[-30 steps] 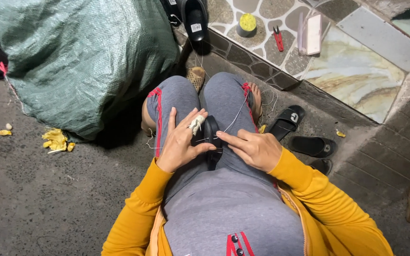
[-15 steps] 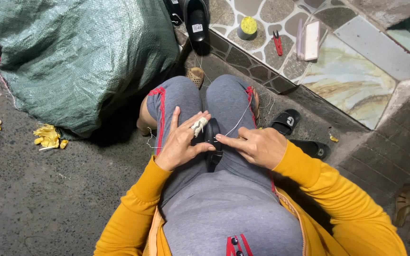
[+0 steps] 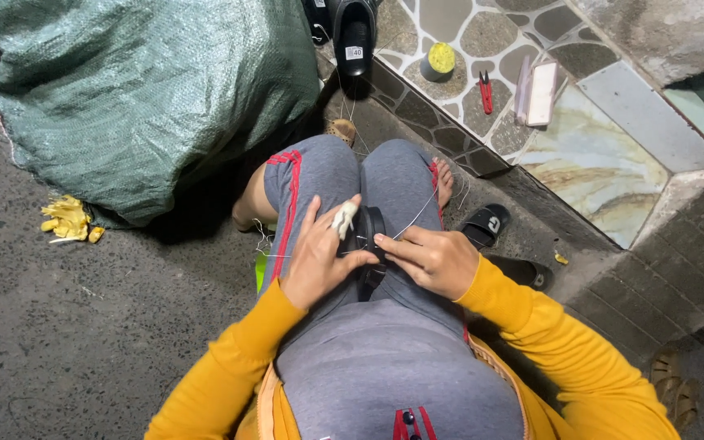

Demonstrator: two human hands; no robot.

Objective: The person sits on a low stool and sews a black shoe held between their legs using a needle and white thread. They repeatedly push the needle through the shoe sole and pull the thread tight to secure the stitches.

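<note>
A black shoe piece [image 3: 371, 244] rests on my lap, between my knees in grey shorts with red stripes. My left hand [image 3: 318, 257] grips its left side; one finger wears a white wrap [image 3: 343, 218]. My right hand [image 3: 429, 259] pinches at the piece's right edge, and a thin pale thread [image 3: 419, 214] runs up from there toward my right knee. Both sleeves are yellow-orange. Most of the black piece is hidden under my fingers.
A big green woven sack [image 3: 140, 90] fills the upper left. A black shoe [image 3: 354, 37], a yellow thread spool [image 3: 438, 61], red snips [image 3: 486, 91] and a pale block [image 3: 541, 91] lie on the stone step. Black sandals [image 3: 486, 228] sit by my right foot. Yellow scraps [image 3: 67, 220] lie on the concrete.
The hands have stayed on the black piece with only small finger shifts. The view has tipped slightly, so the sack and step sit a bit differently.
</note>
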